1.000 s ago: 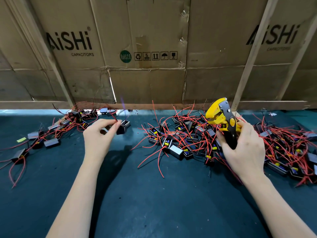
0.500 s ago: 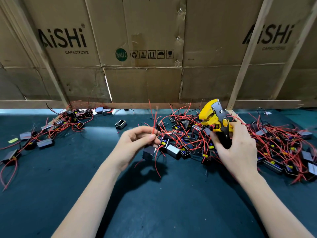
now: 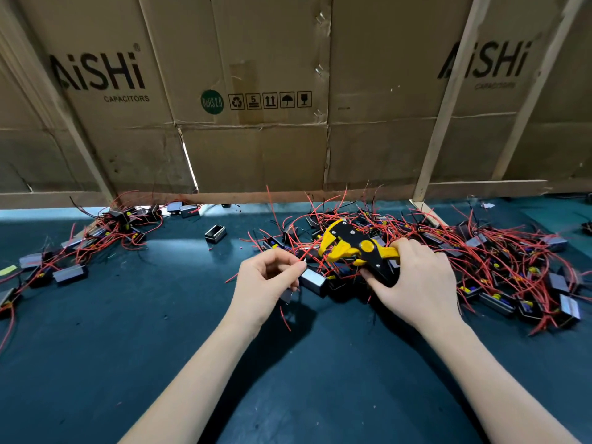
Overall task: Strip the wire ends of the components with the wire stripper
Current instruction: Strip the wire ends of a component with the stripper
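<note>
Flattened cardboard cartons [image 3: 256, 91] printed "AiSHi CAPACITORS", braced by pale wooden battens [image 3: 448, 100], wall off the back of the dark teal work mat [image 3: 160, 331] where we sit at the bench. Our left hand [image 3: 266, 283] hovers at the near edge of the big pile, thumb and forefinger pinching a red wire [image 3: 301, 258] close to its tip, the other fingers curled loosely beneath. A small grey component [image 3: 286, 295] shows just under that hand, with a second red lead trailing down toward us; whether the pinched wire belongs to it, we cannot tell. Just to the right, our right hand [image 3: 413, 283] grips the handles of the yellow-and-black wire stripper [image 3: 355, 249], fingers wrapped round the black grip, the tool lying nearly level with its yellow head pointing left toward the pinched wire. Head and wire tip sit just apart, not touching as far as we can see. Behind and to the right of both hands sprawls the main heap of components [image 3: 480, 257], black and grey boxes tangled in red leads. A smaller heap [image 3: 105, 232] lies well away at far left. Between the two, one open black casing [image 3: 215, 233] sits alone on the mat. Both forearms reach in bare from the lower edge.
</note>
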The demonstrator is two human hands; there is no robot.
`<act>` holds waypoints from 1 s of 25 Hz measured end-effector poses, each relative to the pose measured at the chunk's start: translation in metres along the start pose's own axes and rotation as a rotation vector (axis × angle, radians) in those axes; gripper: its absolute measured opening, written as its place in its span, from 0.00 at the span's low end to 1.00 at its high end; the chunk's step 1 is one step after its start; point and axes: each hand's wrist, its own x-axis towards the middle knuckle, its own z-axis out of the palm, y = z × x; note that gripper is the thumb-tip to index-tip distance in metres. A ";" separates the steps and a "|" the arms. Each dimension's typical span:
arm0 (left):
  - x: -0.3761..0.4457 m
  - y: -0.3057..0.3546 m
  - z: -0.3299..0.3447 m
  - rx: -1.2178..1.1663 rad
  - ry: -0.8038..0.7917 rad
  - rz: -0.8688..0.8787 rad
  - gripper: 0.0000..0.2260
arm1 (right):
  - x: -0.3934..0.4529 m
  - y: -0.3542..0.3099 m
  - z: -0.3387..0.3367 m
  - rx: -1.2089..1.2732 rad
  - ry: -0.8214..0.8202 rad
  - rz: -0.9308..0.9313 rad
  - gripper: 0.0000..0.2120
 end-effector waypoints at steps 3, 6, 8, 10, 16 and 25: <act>0.001 -0.004 -0.001 0.037 0.023 -0.016 0.06 | -0.001 -0.005 -0.001 0.027 0.040 -0.013 0.24; 0.001 -0.005 0.000 0.046 0.014 -0.025 0.07 | -0.002 -0.007 0.000 0.029 0.042 -0.019 0.25; 0.001 -0.004 0.000 0.045 0.010 -0.014 0.07 | -0.002 -0.007 0.000 0.020 0.048 -0.018 0.26; 0.000 -0.003 0.000 0.037 -0.008 0.003 0.07 | -0.002 -0.008 0.001 0.004 0.051 -0.013 0.26; -0.002 -0.003 0.005 0.060 0.011 -0.001 0.06 | -0.003 -0.011 0.003 -0.004 0.055 -0.040 0.29; -0.002 -0.009 0.004 0.073 0.072 -0.039 0.06 | -0.003 -0.009 0.002 -0.016 0.056 -0.052 0.28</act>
